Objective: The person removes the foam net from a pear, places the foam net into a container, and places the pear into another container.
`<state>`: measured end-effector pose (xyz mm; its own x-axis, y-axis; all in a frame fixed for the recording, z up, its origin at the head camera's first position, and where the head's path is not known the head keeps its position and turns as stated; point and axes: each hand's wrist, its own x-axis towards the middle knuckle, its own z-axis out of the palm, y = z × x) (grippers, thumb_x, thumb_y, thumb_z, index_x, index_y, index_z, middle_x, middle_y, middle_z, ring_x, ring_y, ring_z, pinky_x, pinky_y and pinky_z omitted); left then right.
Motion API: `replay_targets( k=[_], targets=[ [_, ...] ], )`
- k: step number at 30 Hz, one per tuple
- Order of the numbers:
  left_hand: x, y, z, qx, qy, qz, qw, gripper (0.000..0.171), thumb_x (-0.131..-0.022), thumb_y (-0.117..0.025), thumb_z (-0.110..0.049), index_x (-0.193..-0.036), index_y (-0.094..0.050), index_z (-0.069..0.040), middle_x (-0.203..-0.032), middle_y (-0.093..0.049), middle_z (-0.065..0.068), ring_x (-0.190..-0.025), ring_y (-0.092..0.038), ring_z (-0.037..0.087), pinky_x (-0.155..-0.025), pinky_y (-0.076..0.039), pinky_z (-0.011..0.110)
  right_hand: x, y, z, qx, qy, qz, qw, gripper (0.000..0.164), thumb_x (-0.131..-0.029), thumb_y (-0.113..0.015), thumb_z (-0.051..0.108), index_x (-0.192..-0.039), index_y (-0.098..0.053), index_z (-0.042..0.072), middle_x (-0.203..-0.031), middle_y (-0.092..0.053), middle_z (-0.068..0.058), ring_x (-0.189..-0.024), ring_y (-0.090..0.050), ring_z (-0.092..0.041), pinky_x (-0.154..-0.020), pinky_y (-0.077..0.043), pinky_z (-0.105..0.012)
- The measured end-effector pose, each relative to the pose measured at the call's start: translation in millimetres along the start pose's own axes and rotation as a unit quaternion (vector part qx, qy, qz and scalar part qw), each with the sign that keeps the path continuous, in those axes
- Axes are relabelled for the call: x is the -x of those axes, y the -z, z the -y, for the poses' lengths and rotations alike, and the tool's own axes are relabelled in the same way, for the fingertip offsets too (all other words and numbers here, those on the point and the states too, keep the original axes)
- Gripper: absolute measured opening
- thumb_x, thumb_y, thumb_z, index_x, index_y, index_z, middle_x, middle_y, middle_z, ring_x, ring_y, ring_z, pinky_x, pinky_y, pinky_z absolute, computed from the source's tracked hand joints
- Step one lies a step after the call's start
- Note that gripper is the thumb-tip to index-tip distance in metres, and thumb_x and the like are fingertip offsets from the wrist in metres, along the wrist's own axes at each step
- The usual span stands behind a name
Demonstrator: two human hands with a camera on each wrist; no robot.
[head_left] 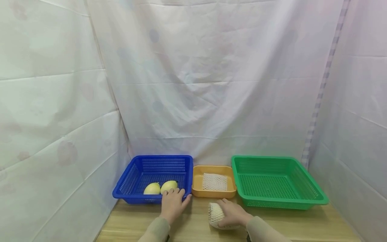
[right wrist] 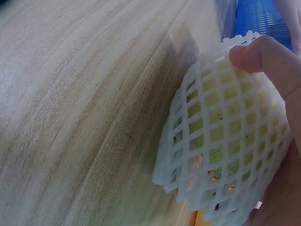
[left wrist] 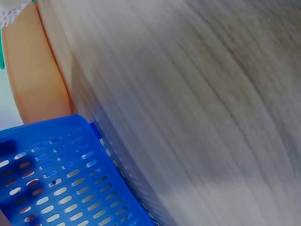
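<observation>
My right hand [head_left: 233, 213] grips a yellow-green speckled fruit, likely a pear [right wrist: 215, 117], wrapped in a white foam net sleeve [head_left: 215, 215], low over the front of the table. In the right wrist view the thumb presses on the net, whose open edge shows at the bottom. My left hand [head_left: 173, 205] lies across the near rim of the blue basket [head_left: 133, 196], fingers reaching over it beside the right one of two pale yellow pears [head_left: 168, 186]. Left of that lies the other pear [head_left: 152, 189]. The left wrist view shows the basket's slotted wall, with little of the hand.
An orange tray [head_left: 198, 194] between the baskets holds white foam netting [head_left: 214, 182]. To the right stands a green basket [head_left: 284, 201] with nothing seen inside. White curtains [head_left: 211, 84] enclose the wooden table [head_left: 133, 218] at the back and both sides.
</observation>
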<state>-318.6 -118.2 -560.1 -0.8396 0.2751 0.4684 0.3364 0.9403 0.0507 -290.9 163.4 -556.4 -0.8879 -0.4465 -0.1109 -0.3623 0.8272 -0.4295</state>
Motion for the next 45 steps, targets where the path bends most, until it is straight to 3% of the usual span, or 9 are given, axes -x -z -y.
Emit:
replay_targets(
  k=[8, 13, 16, 22, 26, 29, 35, 45],
  targets=[
    [-1.0, 9.5, -3.3, 0.013, 0.023, 0.046, 0.9986, 0.053, -0.092, -0.044, -0.065, -0.097, -0.068, -0.017, -0.093, -0.066, 0.003, -0.087, -0.058, 0.025, -0.077, -0.043, 0.048, 1, -1, 0, -0.004, 0.000, 0.005, 1.000, 0.084, -0.062, -0.079, 0.038, -0.135, -0.050, 0.008, -0.124, -0.056, -0.013, -0.104, -0.057, -0.031, -0.082, -0.049, -0.052],
    [-4.8, 14.4, -6.2, 0.021, 0.040, 0.041, 0.9981, 0.065, -0.090, -0.039, -0.071, -0.109, -0.068, -0.016, -0.106, -0.068, 0.006, -0.095, -0.061, 0.027, -0.082, -0.045, 0.050, 1, 0, 0, -0.006, -0.004, 0.006, 1.000, 0.085, -0.063, -0.078, 0.039, -0.136, -0.048, 0.008, -0.124, -0.056, -0.013, -0.105, -0.057, -0.031, -0.082, -0.049, -0.052],
    [-6.9, 17.2, -8.7, 0.027, 0.034, 0.022, 0.9988, 0.058, -0.090, -0.045, -0.067, -0.110, -0.067, -0.017, -0.107, -0.067, 0.004, -0.097, -0.061, 0.026, -0.080, -0.046, 0.048, 2, 0, -1, -0.004, -0.004, 0.005, 1.000, 0.086, -0.063, -0.078, 0.041, -0.136, -0.048, 0.007, -0.126, -0.056, -0.015, -0.107, -0.057, -0.033, -0.084, -0.048, -0.054],
    [-9.7, 27.8, -18.3, 0.040, -0.023, -0.051, 0.9976, 0.038, -0.087, -0.064, -0.049, -0.109, -0.066, -0.018, -0.105, -0.066, 0.000, -0.094, -0.062, 0.020, -0.076, -0.048, 0.041, 2, 0, -1, 0.002, 0.001, 0.003, 1.000, 0.087, -0.064, -0.079, 0.043, -0.136, -0.048, 0.006, -0.122, -0.057, -0.013, -0.102, -0.058, -0.029, -0.083, -0.048, -0.052],
    [-10.8, 35.0, -28.3, 0.045, -0.078, -0.116, 0.9892, 0.033, -0.083, -0.070, -0.041, -0.106, -0.066, -0.019, -0.100, -0.065, -0.004, -0.086, -0.062, 0.017, -0.072, -0.048, 0.036, 2, -1, -2, 0.005, 0.003, -0.002, 1.000, 0.087, -0.063, -0.079, 0.043, -0.136, -0.049, 0.006, -0.121, -0.057, -0.013, -0.100, -0.058, -0.028, -0.082, -0.048, -0.052],
    [-9.8, 38.0, -36.8, 0.053, -0.114, -0.146, 0.9812, 0.030, -0.082, -0.070, -0.039, -0.105, -0.066, -0.019, -0.099, -0.065, -0.004, -0.084, -0.061, 0.016, -0.071, -0.048, 0.034, 2, -2, -3, 0.007, 0.007, -0.009, 1.000, 0.087, -0.063, -0.079, 0.042, -0.135, -0.049, 0.005, -0.120, -0.058, -0.012, -0.099, -0.059, -0.026, -0.081, -0.048, -0.052],
    [-2.6, 37.8, -54.2, 0.096, -0.162, -0.147, 0.9710, 0.027, -0.080, -0.072, -0.029, -0.103, -0.067, -0.017, -0.096, -0.063, -0.005, -0.080, -0.059, 0.014, -0.068, -0.048, 0.031, 2, -4, -4, -0.002, 0.013, -0.015, 1.000, 0.086, -0.061, -0.079, 0.040, -0.135, -0.049, 0.008, -0.114, -0.058, -0.004, -0.093, -0.057, -0.019, -0.077, -0.050, -0.045],
    [12.5, 23.6, -72.7, 0.131, -0.193, -0.131, 0.9637, 0.022, -0.077, -0.076, -0.022, -0.098, -0.069, -0.018, -0.089, -0.063, -0.007, -0.075, -0.058, 0.012, -0.061, -0.045, 0.025, 3, -3, -3, -0.001, 0.008, -0.006, 1.000, 0.086, -0.063, -0.080, 0.042, -0.135, -0.048, 0.006, -0.117, -0.057, -0.007, -0.096, -0.057, -0.021, -0.078, -0.050, -0.045]
  ],
)
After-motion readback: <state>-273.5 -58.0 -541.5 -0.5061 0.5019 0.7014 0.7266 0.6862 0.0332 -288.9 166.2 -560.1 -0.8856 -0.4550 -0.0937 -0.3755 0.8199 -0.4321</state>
